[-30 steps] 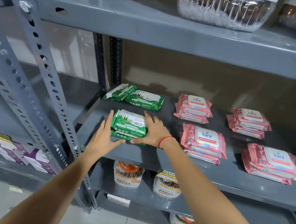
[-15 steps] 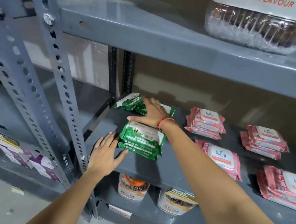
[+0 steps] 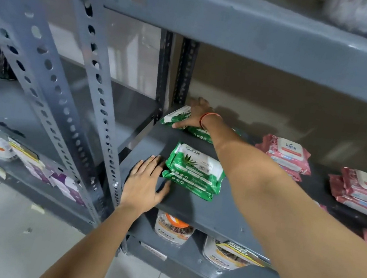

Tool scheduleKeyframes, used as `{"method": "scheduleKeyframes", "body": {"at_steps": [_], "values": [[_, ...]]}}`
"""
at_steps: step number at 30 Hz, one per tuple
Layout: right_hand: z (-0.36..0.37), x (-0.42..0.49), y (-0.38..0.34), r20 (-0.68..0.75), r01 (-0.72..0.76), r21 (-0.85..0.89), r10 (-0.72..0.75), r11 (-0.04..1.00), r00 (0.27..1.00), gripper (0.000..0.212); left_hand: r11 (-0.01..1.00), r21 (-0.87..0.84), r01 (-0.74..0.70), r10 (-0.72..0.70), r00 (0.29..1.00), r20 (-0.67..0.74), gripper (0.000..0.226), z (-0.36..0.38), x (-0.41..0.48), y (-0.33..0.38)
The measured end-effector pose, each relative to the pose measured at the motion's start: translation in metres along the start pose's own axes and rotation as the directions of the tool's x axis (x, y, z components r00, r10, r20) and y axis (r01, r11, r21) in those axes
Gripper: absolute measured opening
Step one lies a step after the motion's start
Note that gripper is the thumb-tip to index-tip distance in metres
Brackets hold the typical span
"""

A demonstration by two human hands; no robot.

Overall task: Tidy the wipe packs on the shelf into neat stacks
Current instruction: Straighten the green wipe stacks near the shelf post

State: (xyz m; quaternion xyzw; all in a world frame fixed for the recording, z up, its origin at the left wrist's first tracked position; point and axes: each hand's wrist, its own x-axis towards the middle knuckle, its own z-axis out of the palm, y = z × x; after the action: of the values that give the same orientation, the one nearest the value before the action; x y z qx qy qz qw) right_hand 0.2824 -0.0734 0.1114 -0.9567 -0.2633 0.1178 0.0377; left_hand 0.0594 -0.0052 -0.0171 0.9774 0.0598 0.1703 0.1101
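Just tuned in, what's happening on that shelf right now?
A person is tidying wipe packs on a grey shelf. The right hand reaches to the back corner and rests on the loose green packs there. The left hand lies flat on the shelf, fingers against the front green stack, which looks squared up. The pink stacks to the right sit untouched.

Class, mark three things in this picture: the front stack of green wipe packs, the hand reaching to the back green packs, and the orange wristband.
Front green stack (image 3: pixel 195 167), head view, printed face of the top pack.
Right hand (image 3: pixel 194 114), head view, back of the hand.
Orange wristband (image 3: pixel 207 116), head view, strand across the wrist.
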Motion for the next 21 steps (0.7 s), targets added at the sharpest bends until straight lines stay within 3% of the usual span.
{"method": "scheduleKeyframes", "body": {"at_steps": [10, 15, 21], "values": [[0.021, 0.023, 0.010, 0.120, -0.010, 0.064, 0.002, 0.998, 0.993, 0.122, 0.999, -0.049, 0.007, -0.006, 1.000, 0.025, 0.058, -0.002, 0.001, 0.001], [0.027, 0.025, 0.015, -0.036, 0.033, 0.013, -0.033, 0.999, 0.999, 0.105, 0.999, -0.054, 0.002, 0.000, 1.000, 0.027, 0.055, -0.001, 0.002, -0.001], [0.029, 0.017, 0.010, -0.178, 0.073, 0.099, -0.054, 0.992, 0.983, 0.098, 0.999, -0.037, 0.008, -0.008, 1.000, 0.011, 0.054, 0.000, 0.001, 0.000]]}}
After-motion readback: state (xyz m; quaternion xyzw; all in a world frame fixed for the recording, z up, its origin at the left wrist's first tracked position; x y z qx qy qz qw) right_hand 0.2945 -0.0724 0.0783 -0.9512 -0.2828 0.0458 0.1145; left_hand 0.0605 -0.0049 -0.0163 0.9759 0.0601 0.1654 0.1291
